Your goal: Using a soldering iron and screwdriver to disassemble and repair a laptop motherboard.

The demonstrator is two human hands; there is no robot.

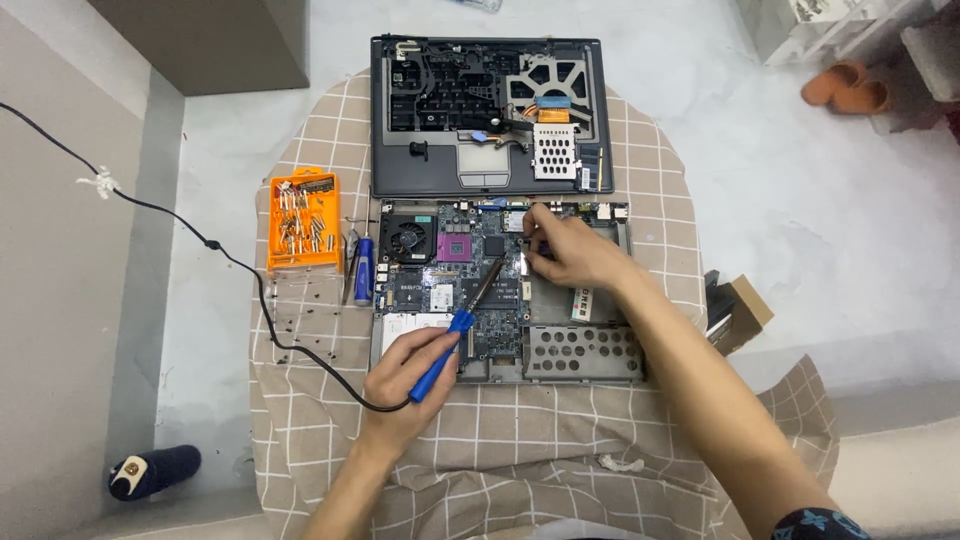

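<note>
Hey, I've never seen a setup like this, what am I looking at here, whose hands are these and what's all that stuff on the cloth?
One picture, taken from a camera on a person's head, looking down at their own bare hands. On a checked cloth lies an opened laptop: the circuit board near them, the upper case behind it. The left hand holds a blue-handled corded soldering iron, its tip over the board. The right hand pinches something small at the board; what it is cannot be seen. At the left sit an orange bit box and a screwdriver.

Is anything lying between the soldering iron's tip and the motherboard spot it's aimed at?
Nothing visible does. The left hand holds the soldering iron, tip over bare motherboard; the right hand rests just to the tip's right, apart from it.
</note>
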